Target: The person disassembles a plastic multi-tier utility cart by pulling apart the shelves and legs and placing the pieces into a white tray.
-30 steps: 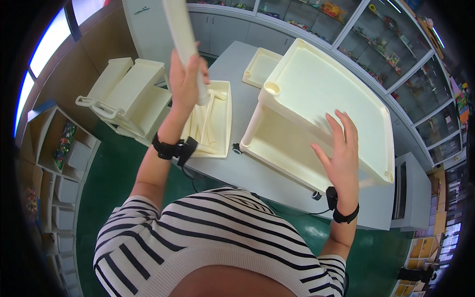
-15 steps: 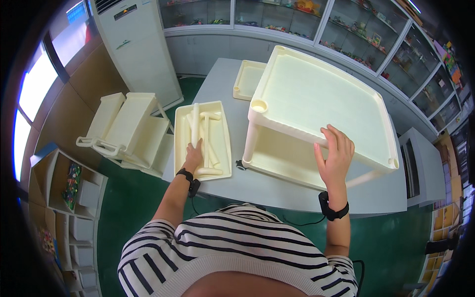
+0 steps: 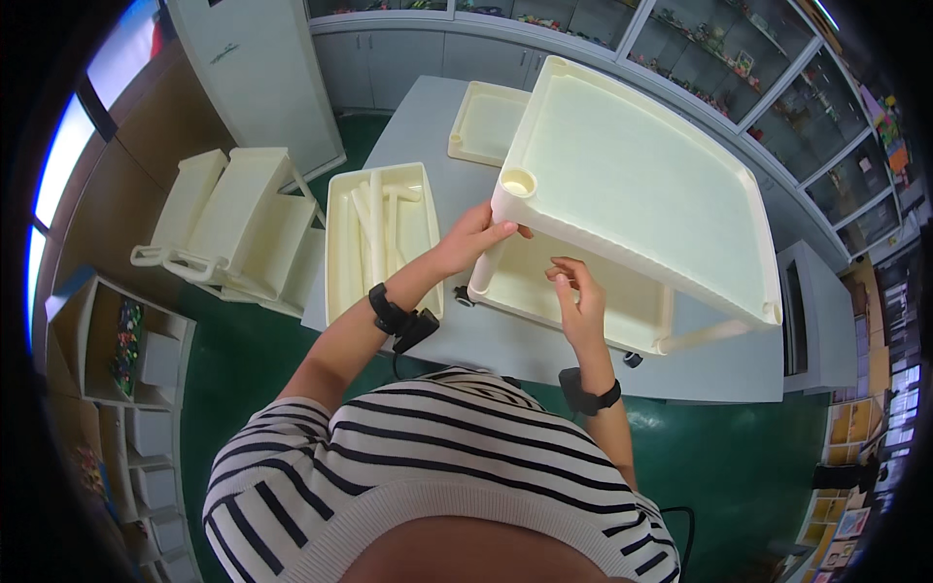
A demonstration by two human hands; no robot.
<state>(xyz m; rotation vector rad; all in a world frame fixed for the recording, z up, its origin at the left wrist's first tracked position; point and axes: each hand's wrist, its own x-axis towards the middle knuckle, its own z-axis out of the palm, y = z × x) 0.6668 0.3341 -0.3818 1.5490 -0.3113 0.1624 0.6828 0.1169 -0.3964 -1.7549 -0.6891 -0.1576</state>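
A cream plastic shelf cart [image 3: 632, 185] stands on a grey table [image 3: 505, 340], two tiers joined by round corner posts. My left hand [image 3: 474, 236] wraps around the near left corner post [image 3: 486, 264], just under the top tier's corner socket. My right hand [image 3: 575, 301] hovers in front of the lower tier with fingers apart and nothing in it. Left of the cart lies a shallow cream tray [image 3: 340, 282] holding several loose cream tubes [image 3: 374, 228].
A second flat cream tray [image 3: 486, 121] lies at the table's far side. On the green floor to the left is a tipped-over assembled cream cart [image 3: 228, 233]. A tall white cabinet unit [image 3: 258, 68] stands behind; glass-front shelves line the back wall. A cable hangs at the table's near edge.
My left hand held a tube raised, laid it in the tray, then moved right to grip the cart's corner post. My right hand came off the top tier and dropped to the lower tier.
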